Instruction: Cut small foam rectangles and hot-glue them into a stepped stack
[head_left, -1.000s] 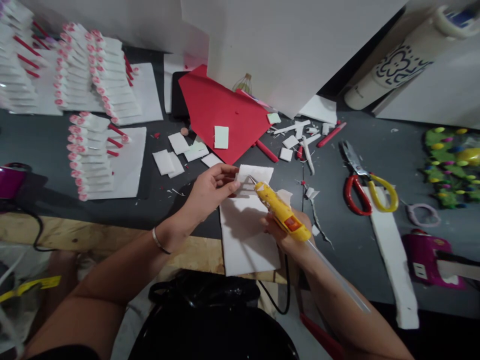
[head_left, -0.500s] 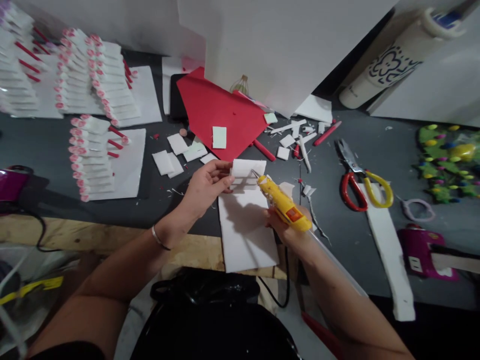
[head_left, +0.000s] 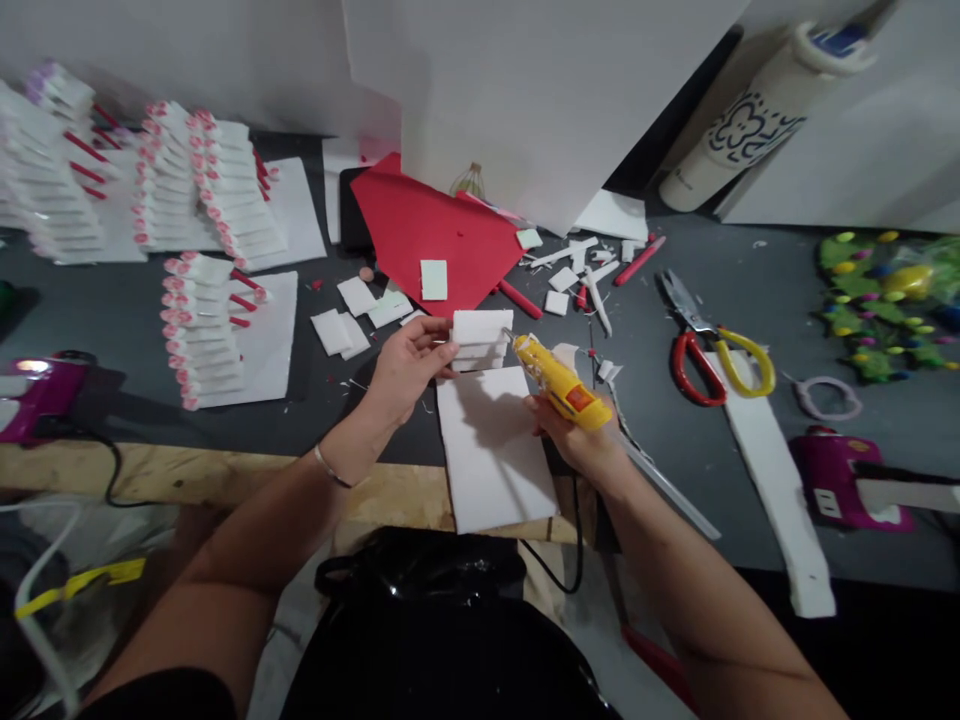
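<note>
My left hand (head_left: 409, 365) pinches the left end of a small white stepped foam piece (head_left: 481, 338), above a white foam sheet (head_left: 499, 455) that lies over the table's front edge. My right hand (head_left: 581, 430) is wrapped round a yellow glue gun (head_left: 561, 382), with a clear glue stick out of its back. The gun's nozzle is at the right end of the stepped piece; whether it touches is too small to tell. Behind the hands is a red sheet (head_left: 442, 232) with a pale green square (head_left: 433, 280) on it.
Pink-and-white bundles (head_left: 202, 330) stand on white boards at the left. Scissors (head_left: 696, 345) lie at the right, partly over a long white strip (head_left: 780, 490). White scraps (head_left: 556, 303), a bottle (head_left: 731, 135) and purple devices (head_left: 844, 480) are about.
The glue gun's nozzle has gone from over the middle of the stepped piece to its right end. The camera view has shifted slightly. My left hand keeps its grip.
</note>
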